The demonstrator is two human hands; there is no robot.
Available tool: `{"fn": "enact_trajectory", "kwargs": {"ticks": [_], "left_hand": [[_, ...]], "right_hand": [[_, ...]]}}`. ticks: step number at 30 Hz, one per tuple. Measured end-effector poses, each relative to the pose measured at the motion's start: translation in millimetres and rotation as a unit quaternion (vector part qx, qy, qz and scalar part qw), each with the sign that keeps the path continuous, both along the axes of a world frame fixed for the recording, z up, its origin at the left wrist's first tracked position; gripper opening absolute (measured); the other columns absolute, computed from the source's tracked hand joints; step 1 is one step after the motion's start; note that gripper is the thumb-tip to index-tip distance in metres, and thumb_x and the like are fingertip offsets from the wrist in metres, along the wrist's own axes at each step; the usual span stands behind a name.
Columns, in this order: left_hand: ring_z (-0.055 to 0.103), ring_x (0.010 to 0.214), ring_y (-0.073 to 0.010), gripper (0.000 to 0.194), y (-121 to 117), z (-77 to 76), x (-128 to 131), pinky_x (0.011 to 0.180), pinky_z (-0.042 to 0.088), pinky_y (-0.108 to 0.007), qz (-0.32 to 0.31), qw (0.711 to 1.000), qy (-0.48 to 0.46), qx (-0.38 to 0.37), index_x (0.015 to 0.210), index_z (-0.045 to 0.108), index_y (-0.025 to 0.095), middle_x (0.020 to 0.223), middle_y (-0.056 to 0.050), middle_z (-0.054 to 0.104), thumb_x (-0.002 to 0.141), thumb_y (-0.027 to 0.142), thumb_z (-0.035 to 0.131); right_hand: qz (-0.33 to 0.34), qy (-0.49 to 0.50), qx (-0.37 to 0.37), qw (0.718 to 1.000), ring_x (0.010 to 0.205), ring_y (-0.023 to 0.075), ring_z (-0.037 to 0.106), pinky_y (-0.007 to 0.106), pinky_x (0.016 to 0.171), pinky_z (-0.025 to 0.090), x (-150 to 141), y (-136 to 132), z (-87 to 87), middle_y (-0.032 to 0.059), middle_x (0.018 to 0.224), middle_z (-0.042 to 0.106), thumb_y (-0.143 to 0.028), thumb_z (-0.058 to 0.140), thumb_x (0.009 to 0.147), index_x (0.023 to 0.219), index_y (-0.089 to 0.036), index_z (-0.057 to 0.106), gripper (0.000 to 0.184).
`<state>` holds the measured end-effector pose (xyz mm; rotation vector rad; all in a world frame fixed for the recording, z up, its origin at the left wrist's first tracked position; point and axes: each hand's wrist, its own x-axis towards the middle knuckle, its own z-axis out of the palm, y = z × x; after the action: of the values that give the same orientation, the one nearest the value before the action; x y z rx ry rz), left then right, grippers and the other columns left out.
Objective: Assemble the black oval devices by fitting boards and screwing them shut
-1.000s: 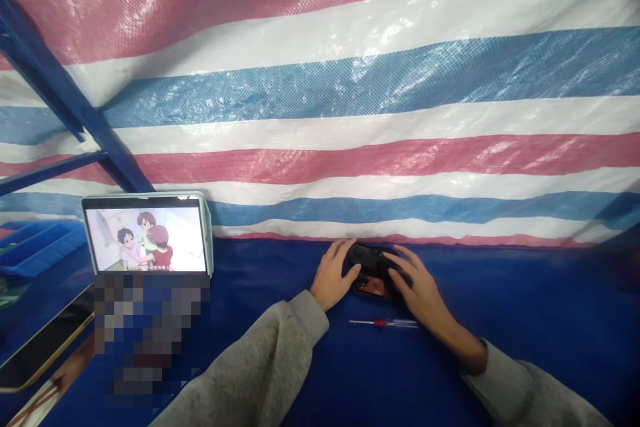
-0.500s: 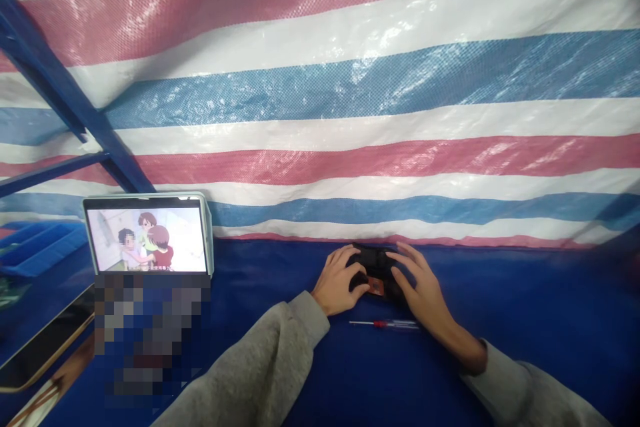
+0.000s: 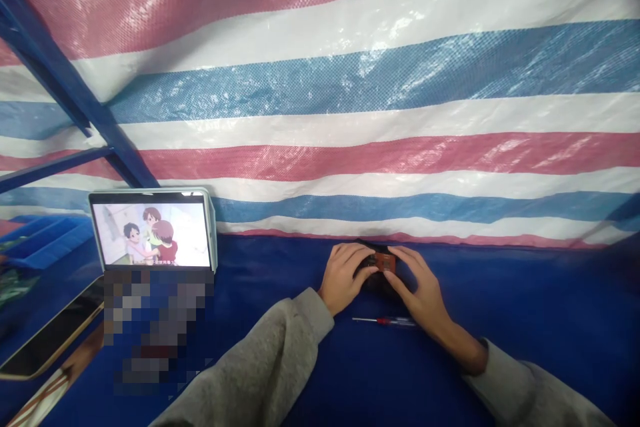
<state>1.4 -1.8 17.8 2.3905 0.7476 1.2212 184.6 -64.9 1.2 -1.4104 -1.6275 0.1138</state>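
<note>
An orange-brown circuit board (image 3: pixel 385 262) is between my two hands, over a dark casing (image 3: pixel 383 283) that my fingers largely cover. My left hand (image 3: pixel 345 273) curls round the left side, thumb and fingertips closed at the board's left end. On the other side, my right hand (image 3: pixel 417 287) has its thumb against the board's lower edge and its fingers bent over the top right. Just below the hands lies a screwdriver (image 3: pixel 383 321) with a red and clear handle, its metal shaft pointing left and its handle end close beneath my right hand.
A tablet (image 3: pixel 153 230) playing a cartoon stands on the blue table (image 3: pixel 270 260) at left. Beside it lie a phone (image 3: pixel 55 327) and, farther back, a blue compartment tray (image 3: pixel 50 240). Striped plastic sheeting (image 3: pixel 350 140) hangs behind, with a blue metal frame (image 3: pixel 85 93) at upper left.
The circuit board has moved up and right and shows more fully. My right thumb has come down onto it, and my fingers have closed in round it. The camera view has shifted slightly.
</note>
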Motion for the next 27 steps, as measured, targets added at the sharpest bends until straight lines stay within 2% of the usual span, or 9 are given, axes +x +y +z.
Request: {"fn": "enact_trajectory", "kwargs": {"ticks": [11, 15, 19, 27], "left_hand": [[0.059, 0.11, -0.0221, 0.031, -0.2, -3.4, -1.9, 0.099, 0.041, -0.039, -0.009, 1.0, -0.024, 0.0, 0.122, 0.058, 0.024, 0.118, -0.007, 0.065, 0.095, 0.036, 0.053], [0.057, 0.116, -0.0221, 0.035, 1.1, -5.5, -2.4, 0.101, 0.04, -0.04, -0.033, 0.999, -0.027, 0.001, 0.129, 0.054, 0.025, 0.124, -0.007, 0.063, 0.095, 0.035, 0.053], [0.058, 0.116, -0.0208, 0.031, 3.1, -7.3, -3.5, 0.101, 0.04, -0.04, -0.046, 0.998, -0.036, 0.0, 0.127, 0.056, 0.027, 0.126, -0.006, 0.063, 0.096, 0.031, 0.051], [0.061, 0.113, -0.0192, 0.032, 3.3, -6.0, -3.9, 0.098, 0.042, -0.037, -0.059, 0.997, -0.048, 0.005, 0.126, 0.056, 0.027, 0.125, -0.005, 0.063, 0.095, 0.03, 0.055]], "right_hand": [[0.01, 0.015, 0.0, 1.0, 0.108, 0.0243, 0.059, 0.041, 0.097, 0.046, -0.3, -3.2, 3.7, 0.0078, 0.118, 0.06, -0.041, 0.059, 0.085, 0.121, -0.026, 0.059, 0.039], [-0.005, 0.034, -0.004, 0.999, 0.105, 0.0251, 0.061, 0.041, 0.095, 0.047, 0.1, -2.7, 3.9, 0.0072, 0.114, 0.063, -0.045, 0.057, 0.086, 0.119, -0.026, 0.059, 0.039], [-0.011, 0.044, -0.013, 0.999, 0.103, 0.0248, 0.062, 0.039, 0.094, 0.048, -0.2, -2.2, 3.1, 0.0063, 0.112, 0.065, -0.046, 0.057, 0.085, 0.117, -0.025, 0.06, 0.038], [-0.011, 0.044, -0.025, 0.999, 0.111, 0.0261, 0.061, 0.04, 0.097, 0.048, 1.6, -4.0, -0.7, 0.007, 0.119, 0.066, -0.044, 0.058, 0.085, 0.119, -0.024, 0.059, 0.039]]}}
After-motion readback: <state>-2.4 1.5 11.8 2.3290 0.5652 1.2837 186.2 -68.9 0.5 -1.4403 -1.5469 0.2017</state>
